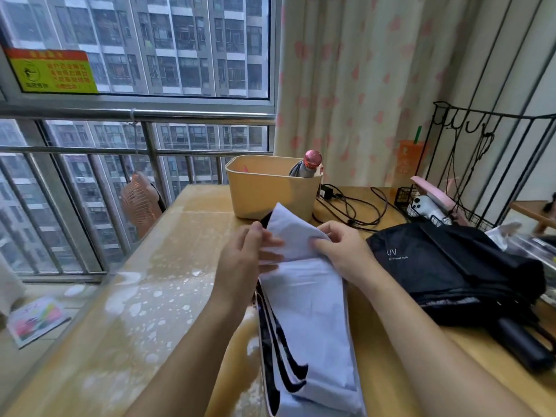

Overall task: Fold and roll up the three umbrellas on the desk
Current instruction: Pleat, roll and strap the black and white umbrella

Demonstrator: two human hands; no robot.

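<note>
A pale lavender umbrella [313,299] with black inner lining lies lengthwise on the desk [144,296], its panels stacked flat. My left hand [243,260] holds its left edge near the far end, fingers around the fabric folds. My right hand [343,251] pinches a fold of the same fabric from the right. A black umbrella [451,266] marked "UV" lies loosely collapsed on the right, its black handle [523,347] pointing toward me. A third umbrella [307,167], grey with a pink handle, stands rolled in the yellow plastic bin [264,191] at the back.
Black cables and a charger [346,203] lie behind the hands. A black wire rack [469,176] with small items stands at the back right. The window railing [120,152] and a small orange fan [140,203] lie beyond the desk's left edge; a curtain hangs behind.
</note>
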